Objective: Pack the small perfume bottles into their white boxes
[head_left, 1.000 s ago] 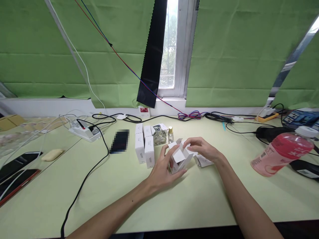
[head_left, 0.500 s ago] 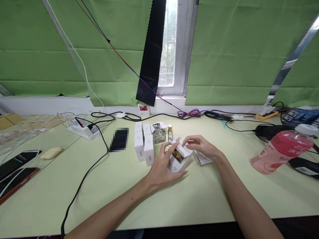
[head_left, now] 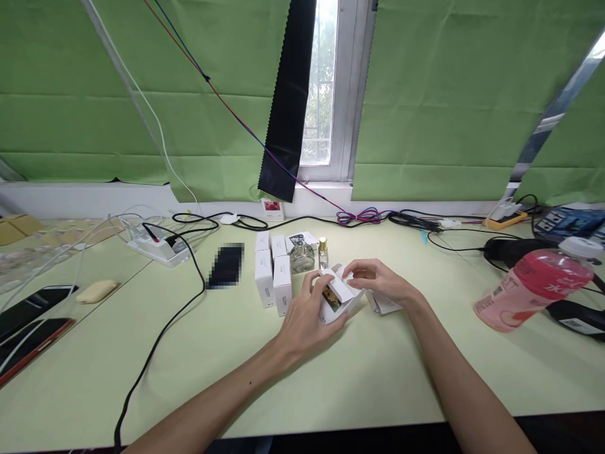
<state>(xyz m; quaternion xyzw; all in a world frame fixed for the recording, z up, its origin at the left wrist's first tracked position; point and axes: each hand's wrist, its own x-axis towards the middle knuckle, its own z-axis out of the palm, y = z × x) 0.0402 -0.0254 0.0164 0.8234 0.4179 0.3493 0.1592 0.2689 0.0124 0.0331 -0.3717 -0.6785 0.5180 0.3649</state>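
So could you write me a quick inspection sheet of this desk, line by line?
Surface: pale green table.
Job's things: small white carton, flap open, something brown showing inside.
Clutter: upright white boxes, glass bottle, gold-capped vial, pink drink bottle, phones.
Hands: left hand grips the carton; right hand pinches its flap.
Cables: black cable, power strip.
Surroundings: green curtains, window.

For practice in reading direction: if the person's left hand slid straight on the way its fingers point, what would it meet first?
The left hand already grips the small white box; beyond it, probably the small gold-capped bottle, though depth is unclear.
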